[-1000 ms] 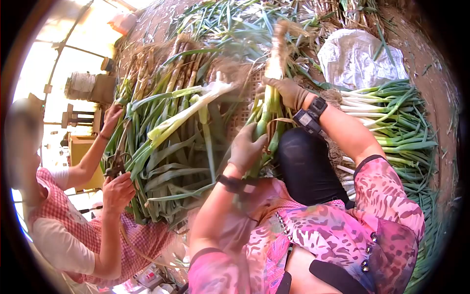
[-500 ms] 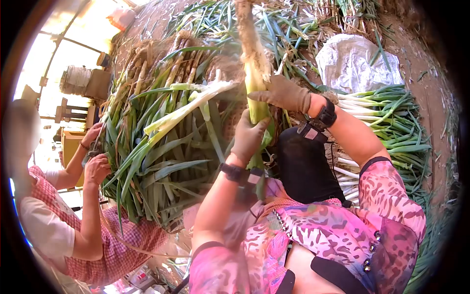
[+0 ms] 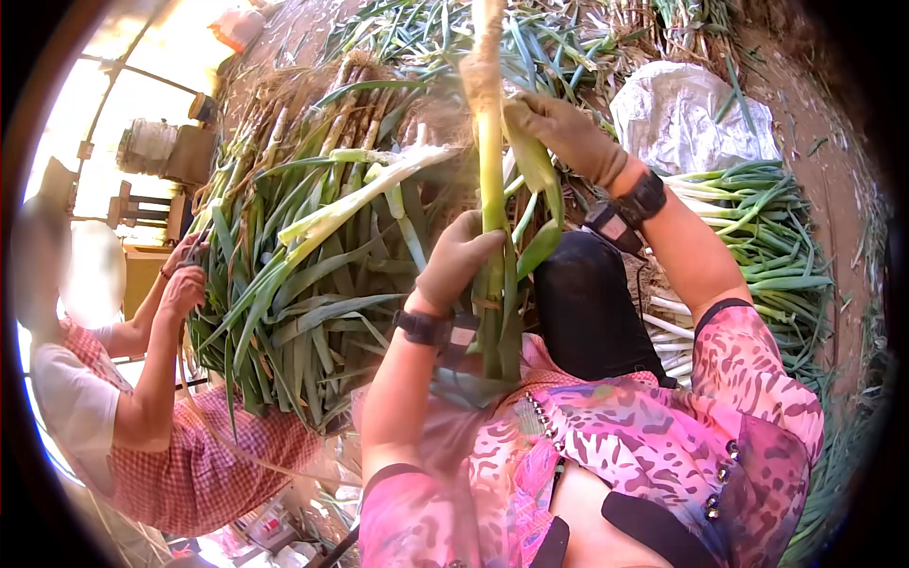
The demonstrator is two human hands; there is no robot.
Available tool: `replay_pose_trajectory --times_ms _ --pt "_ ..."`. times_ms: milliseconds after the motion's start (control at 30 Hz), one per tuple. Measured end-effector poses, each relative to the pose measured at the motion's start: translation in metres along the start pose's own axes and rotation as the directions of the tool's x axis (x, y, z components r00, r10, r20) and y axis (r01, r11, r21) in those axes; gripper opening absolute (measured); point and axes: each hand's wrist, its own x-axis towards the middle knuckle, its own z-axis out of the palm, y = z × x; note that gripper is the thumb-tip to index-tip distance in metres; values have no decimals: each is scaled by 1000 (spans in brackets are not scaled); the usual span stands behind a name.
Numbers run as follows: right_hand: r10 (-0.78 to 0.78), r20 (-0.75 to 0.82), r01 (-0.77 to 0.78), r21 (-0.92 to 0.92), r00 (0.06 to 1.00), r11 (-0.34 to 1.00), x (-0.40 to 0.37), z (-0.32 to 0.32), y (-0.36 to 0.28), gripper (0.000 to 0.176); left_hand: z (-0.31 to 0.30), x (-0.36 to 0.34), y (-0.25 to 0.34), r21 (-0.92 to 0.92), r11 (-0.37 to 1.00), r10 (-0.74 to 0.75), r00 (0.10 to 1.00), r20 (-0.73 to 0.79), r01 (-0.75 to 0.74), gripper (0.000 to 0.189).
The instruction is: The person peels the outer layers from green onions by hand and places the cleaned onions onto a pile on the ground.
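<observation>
A long green onion [image 3: 490, 175] stands upright in front of me, its brown, dirt-covered root end at the top and its green leaves hanging toward my lap. My gloved left hand [image 3: 458, 261] is closed around its lower stalk. At the upper right of the stalk, my gloved right hand [image 3: 571, 139] pinches a peeled-back outer leaf [image 3: 536, 175], which hangs down partly away from the onion. Just left of it, a pale trimmed onion [image 3: 379, 194] lies across a big heap of untrimmed green onions [image 3: 312, 284].
Pale, cleaned green onions [image 3: 757, 227] lie in rows at the right, below a white sack [image 3: 696, 118]. Scattered leaves [image 3: 559, 43] cover the ground at the back. A co-worker [image 3: 161, 407] in a checked apron handles the heap's left side.
My right hand has moved up and to the right, pulling the outer leaf away from the stalk. My left hand has shifted slightly left. The co-worker's hands have moved slightly.
</observation>
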Motion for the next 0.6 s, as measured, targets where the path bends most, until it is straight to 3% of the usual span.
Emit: replay_pose_trajectory --times_ms 67,167,300,400,500,600 --pt "-67 23 63 157 997 986 -15 26 -11 41 3 4 -6 164 986 54 990 -128 -33 31" --pt "-111 238 139 -105 965 985 -25 39 -4 45 14 11 -14 173 971 203 953 -226 -165 38" --pt "97 312 -46 -166 945 985 -33 41 3 43 20 6 -6 196 974 164 952 -259 -114 39" --pt "121 361 -78 -134 925 988 -32 39 8 41 16 4 -2 345 929 227 942 -246 -134 37" --pt "157 425 -111 -131 891 985 -27 32 5 39 14 1 2 254 963 148 963 -227 -88 43" --pt "76 298 -54 -80 952 995 -27 24 4 35 7 -4 12 17 998 65 989 -131 -64 49"
